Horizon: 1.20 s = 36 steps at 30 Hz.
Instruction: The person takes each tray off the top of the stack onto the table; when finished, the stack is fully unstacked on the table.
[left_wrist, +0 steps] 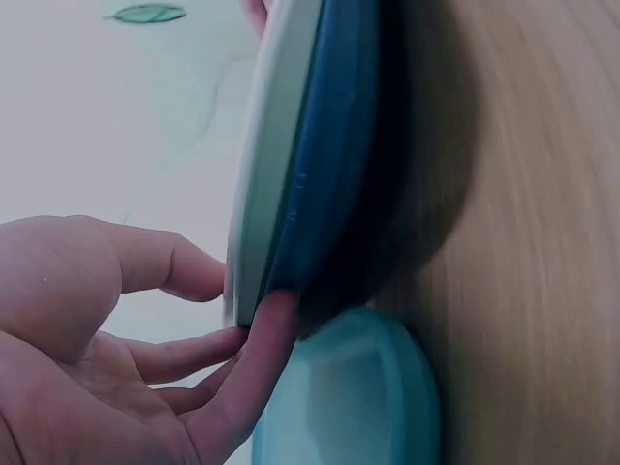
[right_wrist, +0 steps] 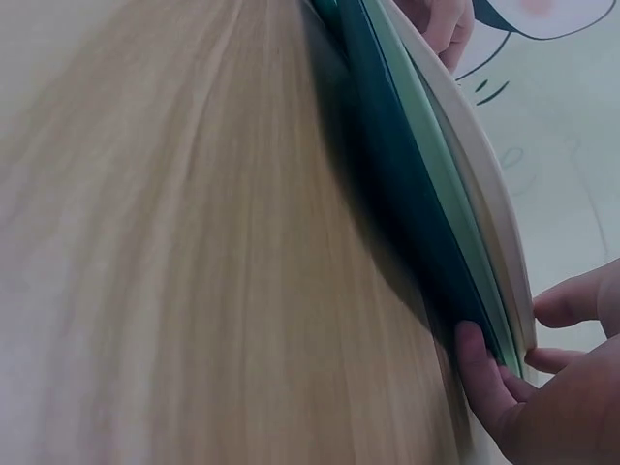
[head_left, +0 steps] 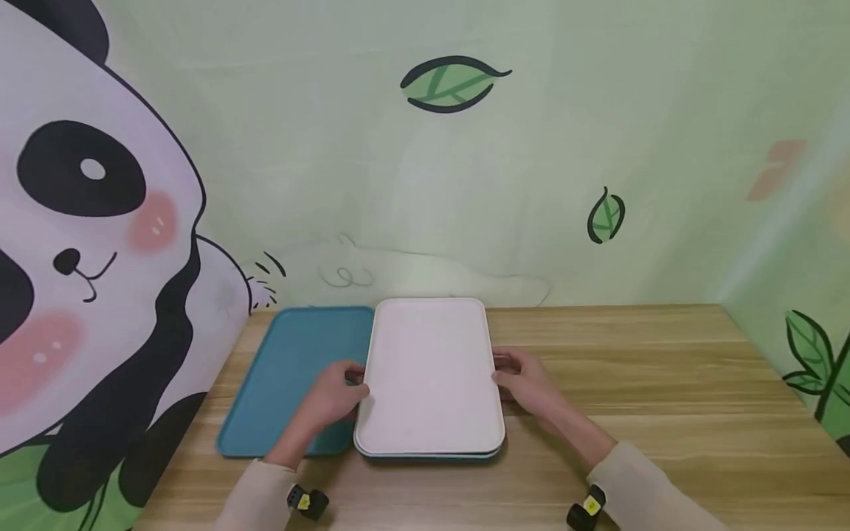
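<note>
A white tray (head_left: 432,376) tops a nested stack, with a pale green tray (left_wrist: 281,145) and a dark blue tray (left_wrist: 334,136) under it. My left hand (head_left: 334,394) grips the stack's left edge, thumb at the white rim and fingers lower against the sides. On the opposite edge my right hand (head_left: 529,383) holds the stack the same way, its thumb on the white rim and a fingertip at the dark blue side. Both wrist views show a dark shadow below the stack along the wooden surface. A blue tray (head_left: 312,343) lies flat just left of the stack.
The wood-grain table (head_left: 631,369) extends to the right and in front of the trays. Behind it stands a pale green wall (head_left: 319,147) painted with leaves and a large panda (head_left: 86,221) at the left. Each wrist wears a small black camera.
</note>
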Each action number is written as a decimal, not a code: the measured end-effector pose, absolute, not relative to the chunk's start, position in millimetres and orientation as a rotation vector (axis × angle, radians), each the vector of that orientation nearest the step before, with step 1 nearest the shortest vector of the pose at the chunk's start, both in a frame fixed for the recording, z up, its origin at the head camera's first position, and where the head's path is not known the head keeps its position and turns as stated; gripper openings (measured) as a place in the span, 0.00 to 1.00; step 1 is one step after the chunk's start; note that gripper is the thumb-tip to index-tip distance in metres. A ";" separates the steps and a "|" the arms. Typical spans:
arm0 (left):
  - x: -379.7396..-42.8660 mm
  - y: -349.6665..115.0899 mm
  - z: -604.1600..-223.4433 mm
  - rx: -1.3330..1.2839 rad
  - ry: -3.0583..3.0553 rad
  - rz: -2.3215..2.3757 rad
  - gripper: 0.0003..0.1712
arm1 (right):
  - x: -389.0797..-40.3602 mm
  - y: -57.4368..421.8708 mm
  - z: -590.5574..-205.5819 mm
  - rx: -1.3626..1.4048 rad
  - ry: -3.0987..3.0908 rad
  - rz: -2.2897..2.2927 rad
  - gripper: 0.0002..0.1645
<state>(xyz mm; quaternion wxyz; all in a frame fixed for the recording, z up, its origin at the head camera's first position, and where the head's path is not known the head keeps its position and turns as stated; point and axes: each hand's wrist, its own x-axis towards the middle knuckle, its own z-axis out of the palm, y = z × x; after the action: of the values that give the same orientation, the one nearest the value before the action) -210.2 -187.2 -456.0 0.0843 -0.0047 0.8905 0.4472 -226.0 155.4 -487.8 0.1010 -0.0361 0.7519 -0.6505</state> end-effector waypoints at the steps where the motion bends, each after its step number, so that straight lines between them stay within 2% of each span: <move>1: -210.6 -188.0 -455.9 -0.020 2.657 1.330 0.25 | -226.9 154.3 -487.8 -0.104 2.217 -1.923 0.28; 15: -212.6 -187.2 -455.7 0.146 2.833 1.009 0.21 | -224.4 147.6 -496.0 -0.200 2.251 -1.928 0.28; 22: -210.3 -185.6 -455.4 0.227 2.896 0.878 0.08 | -222.4 146.1 -496.5 -0.230 2.290 -1.899 0.29; 24: -210.3 -185.7 -455.3 0.224 2.899 0.871 0.08 | -223.5 146.3 -496.8 -0.227 2.294 -1.892 0.29; 31: -213.5 -191.9 -459.3 0.153 2.862 0.930 0.22 | -225.2 146.1 -497.1 -0.221 2.294 -1.900 0.29; 36: -216.1 -195.8 -464.5 0.113 2.740 1.141 0.28 | -225.9 147.5 -498.3 -0.241 2.285 -1.912 0.29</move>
<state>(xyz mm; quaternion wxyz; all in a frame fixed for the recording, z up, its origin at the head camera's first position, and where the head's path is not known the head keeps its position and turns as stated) -216.1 -195.8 -464.5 0.0857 0.0379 0.9191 0.3828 -225.9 147.5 -498.3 0.0765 -0.0803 0.7622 -0.6378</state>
